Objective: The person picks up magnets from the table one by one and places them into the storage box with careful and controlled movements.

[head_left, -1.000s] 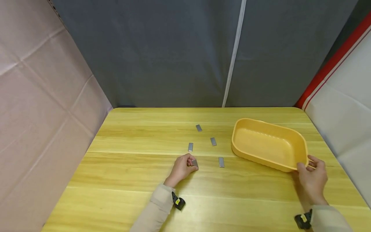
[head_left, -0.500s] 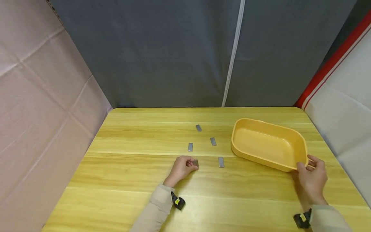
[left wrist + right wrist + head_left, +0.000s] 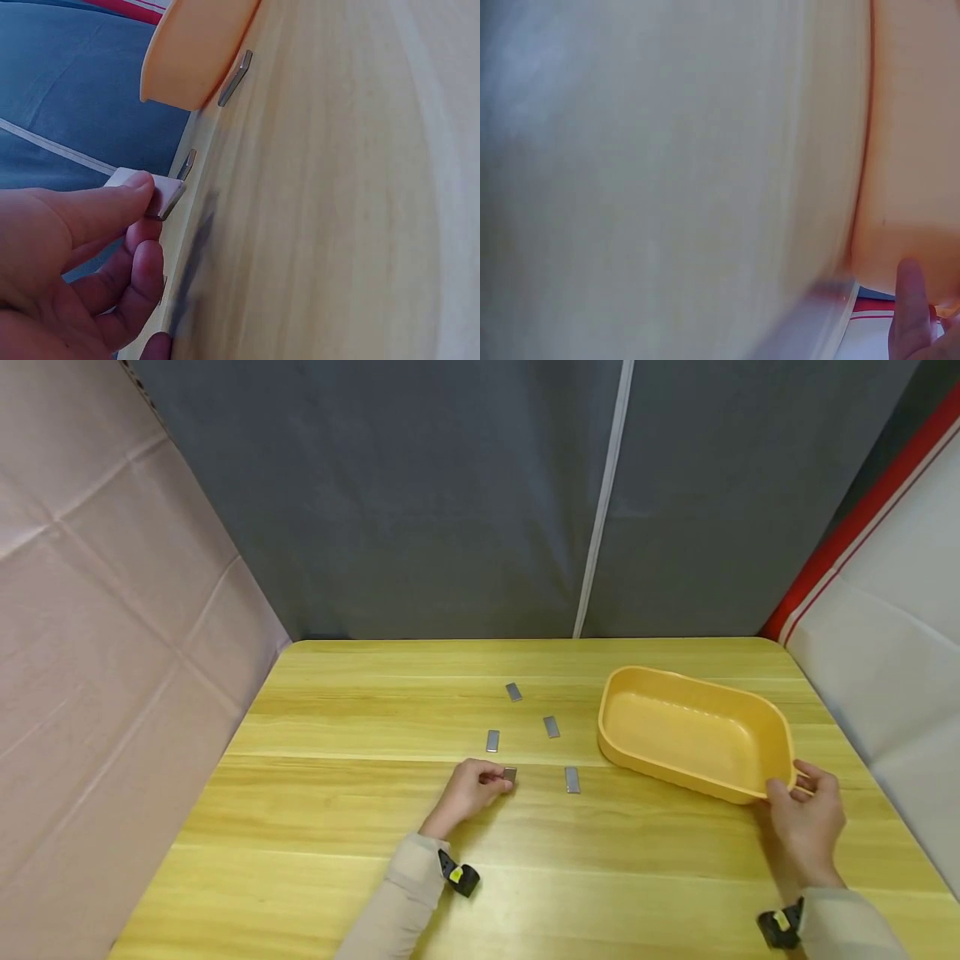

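Note:
Between thumb and fingertips my left hand pinches a small flat grey rectangular metal plate. In the left wrist view the plate is tilted and catches light on its upper face, and the hand's shadow lies on the table below. Several similar plates lie flat beyond and beside it, such as one plate to the right and another plate just past the fingers. At the right, my right hand grips the near right corner of a yellow plastic basin, thumb at the rim and fingers outside.
Farther back on the wooden table lie another plate and a far plate. A grey curtain hangs behind the table's back edge. Pale cloth stands at the left, white cloth with a red band at the right.
The pinched plate has moved slightly up and right with my left hand and turned in the fingers, showing a shorter face now. My right hand and the basin hold their place.

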